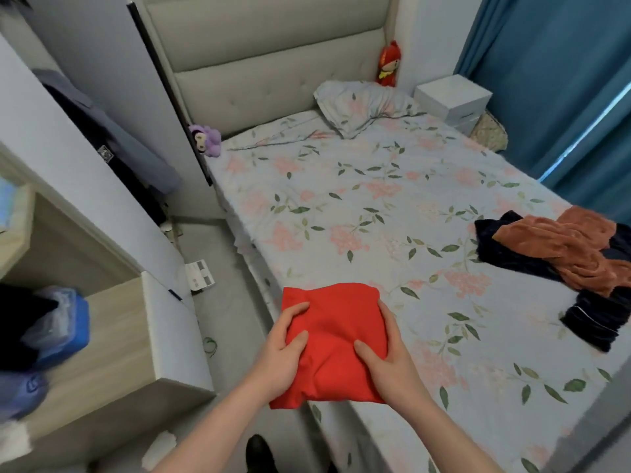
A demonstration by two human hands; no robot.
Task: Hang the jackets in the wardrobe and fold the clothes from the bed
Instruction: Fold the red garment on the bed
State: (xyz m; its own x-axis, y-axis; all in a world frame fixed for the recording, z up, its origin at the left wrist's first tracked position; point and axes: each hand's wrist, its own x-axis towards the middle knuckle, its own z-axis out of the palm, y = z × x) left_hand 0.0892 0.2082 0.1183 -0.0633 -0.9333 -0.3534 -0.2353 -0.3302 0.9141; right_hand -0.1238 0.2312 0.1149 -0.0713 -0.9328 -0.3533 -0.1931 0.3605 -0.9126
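A folded red garment [333, 322] is held over the near left edge of the bed [375, 206], partly above the floor. My left hand [281, 349] grips its left side, thumb on top and fingers underneath. My right hand [382, 353] grips its right side in the same way. On the bed's right side lies a rumpled heap: a rust-orange velvet garment [560, 247] on top of dark navy clothes [594, 322]. A grey-blue jacket [112, 141] hangs at the left by the white wardrobe panel [68, 158].
An open wooden drawer unit [112, 339] at the left holds blue and dark items. A pillow [358, 104], a red doll [389, 64] and a white box [450, 99] are at the bed's head. A purple plush [205, 138] sits by the headboard. Blue curtains [546, 80] hang right.
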